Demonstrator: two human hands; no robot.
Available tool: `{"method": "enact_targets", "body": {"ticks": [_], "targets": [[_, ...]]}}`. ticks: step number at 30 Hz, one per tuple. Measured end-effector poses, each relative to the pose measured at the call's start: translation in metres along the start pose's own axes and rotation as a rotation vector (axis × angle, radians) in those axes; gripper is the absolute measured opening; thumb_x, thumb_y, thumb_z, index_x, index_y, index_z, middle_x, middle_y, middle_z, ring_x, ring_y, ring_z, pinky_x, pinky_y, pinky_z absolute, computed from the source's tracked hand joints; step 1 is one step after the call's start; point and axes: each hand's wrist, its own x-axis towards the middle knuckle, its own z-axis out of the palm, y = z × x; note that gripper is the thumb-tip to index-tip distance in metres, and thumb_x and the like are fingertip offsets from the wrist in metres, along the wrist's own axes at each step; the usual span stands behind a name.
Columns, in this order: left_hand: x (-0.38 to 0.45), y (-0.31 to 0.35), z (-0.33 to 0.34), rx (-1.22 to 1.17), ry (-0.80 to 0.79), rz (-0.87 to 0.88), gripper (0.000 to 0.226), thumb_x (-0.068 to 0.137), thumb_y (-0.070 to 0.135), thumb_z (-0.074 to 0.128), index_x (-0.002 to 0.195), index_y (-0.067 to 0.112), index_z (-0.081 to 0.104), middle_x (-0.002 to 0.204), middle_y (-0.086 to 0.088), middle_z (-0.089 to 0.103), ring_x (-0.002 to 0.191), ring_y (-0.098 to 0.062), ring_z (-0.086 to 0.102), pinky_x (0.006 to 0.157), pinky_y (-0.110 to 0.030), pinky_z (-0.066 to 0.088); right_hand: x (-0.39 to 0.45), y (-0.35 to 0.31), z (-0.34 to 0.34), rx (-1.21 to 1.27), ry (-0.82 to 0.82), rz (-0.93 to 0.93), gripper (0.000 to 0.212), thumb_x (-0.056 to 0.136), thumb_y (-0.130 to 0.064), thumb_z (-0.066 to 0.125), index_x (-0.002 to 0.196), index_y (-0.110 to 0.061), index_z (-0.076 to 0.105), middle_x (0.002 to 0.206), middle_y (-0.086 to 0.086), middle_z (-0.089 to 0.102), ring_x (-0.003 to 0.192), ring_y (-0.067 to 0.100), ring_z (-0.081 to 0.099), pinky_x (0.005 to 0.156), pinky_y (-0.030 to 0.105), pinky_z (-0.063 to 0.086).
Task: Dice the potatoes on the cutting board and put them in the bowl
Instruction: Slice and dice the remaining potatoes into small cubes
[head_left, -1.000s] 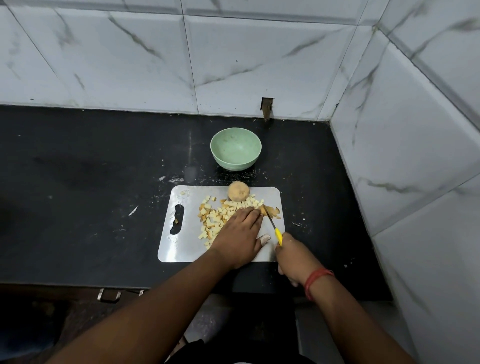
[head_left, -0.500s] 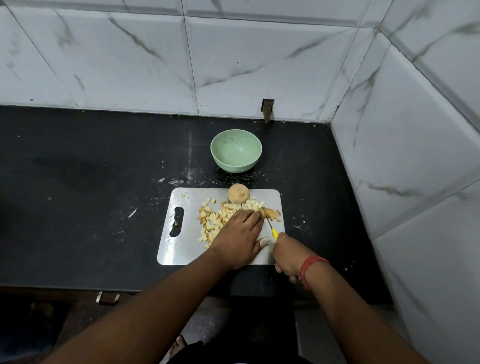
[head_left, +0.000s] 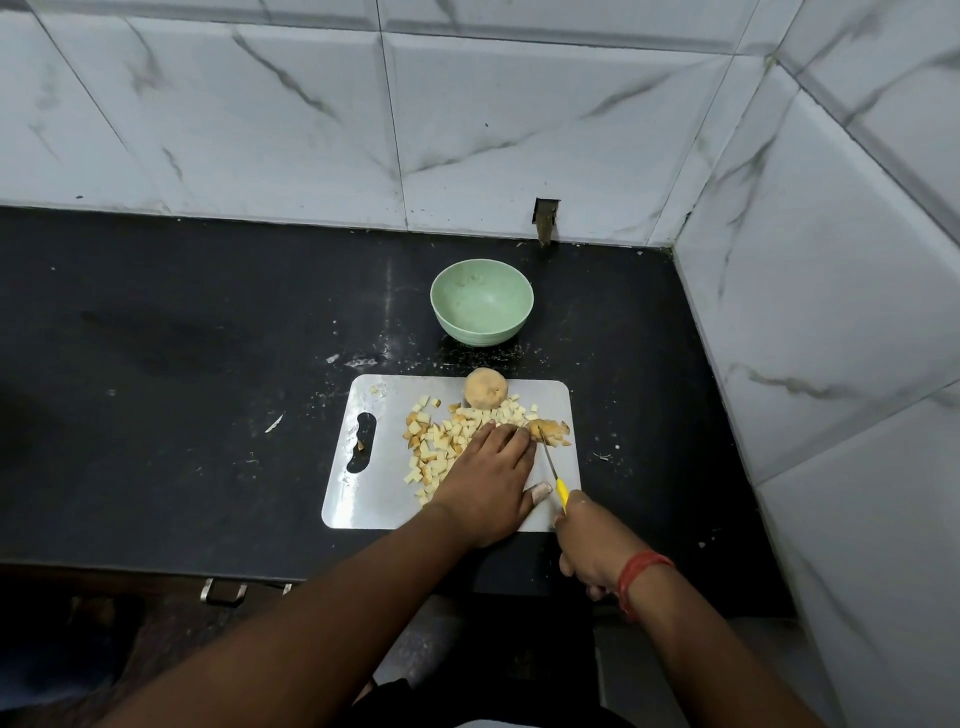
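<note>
A white cutting board (head_left: 387, 499) lies on the black counter. On it are a pile of diced potato (head_left: 441, 441), a whole potato (head_left: 485, 388) at the far edge, and a potato piece (head_left: 553, 432) at the right. My left hand (head_left: 488, 480) lies over the dice, fingertips pressing the piece. My right hand (head_left: 592, 545) grips a yellow-handled knife (head_left: 551, 465), whose blade meets the piece beside my left fingertips. A pale green bowl (head_left: 482, 301) stands behind the board with nothing inside.
The black counter (head_left: 182, 364) stretches to the left, with crumbs and a small white scrap (head_left: 274, 423). Tiled walls close the back and the right side (head_left: 831, 312). The counter's front edge runs just below the board.
The view shifted slightly. My right hand drew back toward me a little, and the knife blade stays at the potato piece. My left hand keeps its place.
</note>
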Motion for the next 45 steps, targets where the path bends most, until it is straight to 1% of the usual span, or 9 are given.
{"method": "enact_targets", "body": {"ticks": [5,8,11,13,17,21,25,34,45], "targets": [[0.0,0.0,-0.001,0.015,-0.002,0.003,0.076,0.104,0.057,0.019,0.153,0.005,0.043,0.156,-0.012,0.043,0.145,-0.03,0.034,0.127,-0.047,0.02,0.004,0.024,0.012,-0.162,0.059,-0.059,0.031,0.102,-0.015,0.032,0.126,-0.006,0.05,0.069,-0.002,0.048,0.051,0.009,0.048,0.044,0.021,0.04],[0.0,0.0,0.0,0.024,-0.008,-0.003,0.075,0.105,0.057,0.019,0.154,0.005,0.042,0.157,-0.012,0.042,0.146,-0.03,0.033,0.127,-0.047,0.019,-0.013,0.012,0.001,-0.467,0.123,-0.267,0.042,0.103,-0.027,0.024,0.108,-0.039,0.064,0.067,-0.015,0.051,0.045,-0.007,0.035,0.046,0.008,0.023],[0.0,0.001,-0.001,0.04,-0.013,-0.001,0.075,0.105,0.058,0.02,0.153,0.005,0.042,0.156,-0.013,0.042,0.145,-0.031,0.034,0.126,-0.048,0.021,-0.024,0.006,0.005,-1.195,-0.268,-0.351,0.034,0.101,-0.034,0.044,0.134,-0.027,0.049,0.125,-0.007,0.05,0.111,0.011,0.05,0.078,0.033,0.033],[0.0,0.002,-0.001,0.039,-0.012,-0.004,0.076,0.105,0.058,0.02,0.153,0.004,0.043,0.156,-0.014,0.043,0.144,-0.032,0.035,0.126,-0.049,0.022,-0.025,0.014,0.004,-0.84,-0.287,-0.219,0.039,0.101,-0.032,0.044,0.139,-0.021,0.045,0.134,0.003,0.05,0.115,0.02,0.051,0.081,0.036,0.039],[-0.001,0.005,-0.004,-0.022,0.005,-0.032,0.074,0.105,0.058,0.026,0.154,0.004,0.042,0.158,-0.012,0.04,0.146,-0.031,0.03,0.127,-0.046,0.016,-0.018,0.024,0.006,-0.008,0.004,0.015,0.025,0.102,-0.021,0.036,0.121,-0.009,0.047,0.102,0.018,0.065,0.072,0.024,0.06,0.068,0.038,0.055],[-0.002,0.005,-0.005,-0.066,0.022,-0.009,0.072,0.104,0.057,0.028,0.152,0.006,0.045,0.156,-0.01,0.042,0.144,-0.031,0.032,0.126,-0.046,0.014,-0.014,0.015,0.003,0.012,0.046,0.001,0.013,0.101,-0.019,0.036,0.107,-0.012,0.045,0.09,0.018,0.064,0.069,0.028,0.063,0.059,0.042,0.055],[-0.004,0.008,-0.001,-0.075,0.032,-0.003,0.074,0.103,0.058,0.021,0.154,0.009,0.044,0.156,-0.009,0.042,0.147,-0.031,0.031,0.127,-0.047,0.011,-0.008,0.008,0.0,-0.039,0.042,-0.03,0.026,0.101,-0.019,0.036,0.122,-0.005,0.045,0.104,0.018,0.064,0.089,0.035,0.065,0.08,0.045,0.057],[-0.01,0.001,0.01,-0.067,0.084,0.017,0.066,0.108,0.054,0.027,0.151,0.009,0.049,0.155,-0.008,0.047,0.148,-0.028,0.036,0.127,-0.044,0.02,-0.003,0.009,-0.002,-0.075,0.024,0.039,0.019,0.102,-0.027,0.034,0.116,-0.016,0.041,0.095,0.015,0.064,0.066,0.025,0.063,0.048,0.036,0.054],[-0.012,0.001,0.01,-0.062,0.118,0.012,0.064,0.108,0.053,0.028,0.151,0.011,0.048,0.156,-0.008,0.046,0.147,-0.028,0.036,0.127,-0.043,0.021,0.018,0.018,0.001,-0.187,0.007,0.025,0.021,0.102,-0.021,0.038,0.12,-0.009,0.042,0.099,0.015,0.065,0.086,0.027,0.065,0.065,0.034,0.049]]}}
